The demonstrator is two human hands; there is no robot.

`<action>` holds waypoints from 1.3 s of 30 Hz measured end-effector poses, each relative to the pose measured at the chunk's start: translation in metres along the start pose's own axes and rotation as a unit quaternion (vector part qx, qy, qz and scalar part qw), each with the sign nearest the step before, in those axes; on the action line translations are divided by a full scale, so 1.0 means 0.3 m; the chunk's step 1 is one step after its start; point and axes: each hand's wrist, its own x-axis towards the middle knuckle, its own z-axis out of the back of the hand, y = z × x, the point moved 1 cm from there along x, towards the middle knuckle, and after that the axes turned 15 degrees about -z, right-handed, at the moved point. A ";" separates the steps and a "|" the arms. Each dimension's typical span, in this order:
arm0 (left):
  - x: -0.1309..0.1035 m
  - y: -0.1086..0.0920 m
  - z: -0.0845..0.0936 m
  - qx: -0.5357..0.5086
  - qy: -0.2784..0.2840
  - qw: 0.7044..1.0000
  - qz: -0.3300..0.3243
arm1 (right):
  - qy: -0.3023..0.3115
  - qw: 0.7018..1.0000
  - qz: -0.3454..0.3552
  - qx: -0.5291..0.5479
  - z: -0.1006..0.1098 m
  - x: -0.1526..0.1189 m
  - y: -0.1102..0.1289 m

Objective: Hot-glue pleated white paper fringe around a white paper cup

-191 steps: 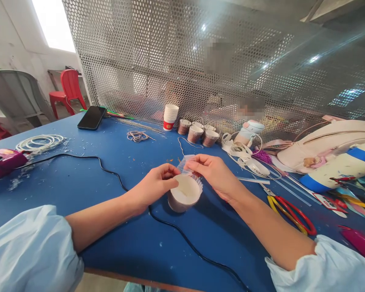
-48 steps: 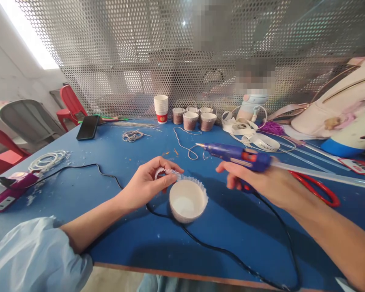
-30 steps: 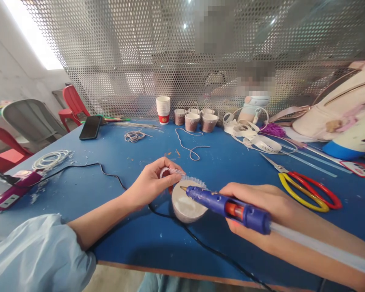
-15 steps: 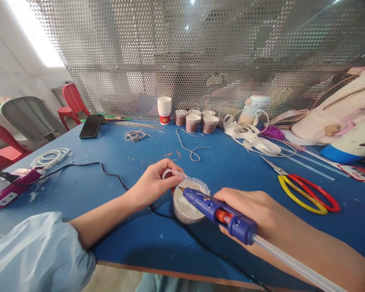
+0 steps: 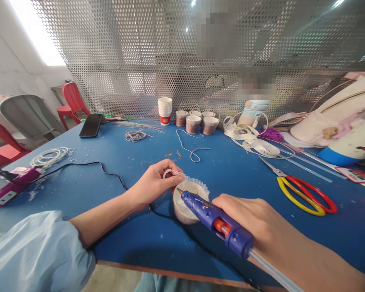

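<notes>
My left hand (image 5: 156, 180) pinches a pleated white strip (image 5: 196, 182) at the left rim of a small round cup (image 5: 184, 211). Part of the strip runs around the far side of the cup's rim, and its loose end curls by my fingers. My right hand (image 5: 246, 219) is wrapped round a blue glue gun (image 5: 214, 219) with a clear glue stick in its back end. The gun's metal tip points left, over the cup's opening near the rim; whether it touches cannot be made out.
Scissors (image 5: 307, 194) lie at the right, by ribbon (image 5: 255, 142) and a bottle (image 5: 254, 110). Several small cups (image 5: 194, 123), stacked paper cups (image 5: 164, 110) and string (image 5: 136, 136) stand or lie farther back. A phone (image 5: 91, 125), black cord (image 5: 109, 172) and power strip (image 5: 15, 188) are left.
My right hand and the glue gun have shifted slightly left and down, the gun now tilted more steeply. My left hand has stayed almost still on the strip.
</notes>
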 end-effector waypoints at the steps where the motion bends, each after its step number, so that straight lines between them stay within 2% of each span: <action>1: 0.000 -0.001 -0.001 -0.002 0.000 1.000 -0.001 | 0.001 1.000 0.002 0.003 -0.003 -0.001 -0.002; 9: 0.000 0.007 0.005 0.000 0.001 1.000 0.004 | -0.025 0.999 0.019 -0.013 -0.010 -0.002 -0.001; 19: 0.003 0.007 0.003 0.000 -0.001 1.000 0.001 | -0.036 0.998 -0.011 -0.048 -0.020 -0.034 0.007; 26: 0.003 0.000 -0.002 0.008 -0.004 1.000 0.005 | -0.027 0.996 -0.012 -0.087 0.024 -0.016 0.054; 34: -0.002 -0.009 -0.004 0.009 0.003 1.000 0.005 | -0.004 0.999 -0.054 0.005 0.008 -0.045 0.026; 39: -0.002 -0.017 0.000 0.009 0.011 1.000 -0.011 | 0.027 0.994 -0.078 0.067 0.038 -0.055 0.017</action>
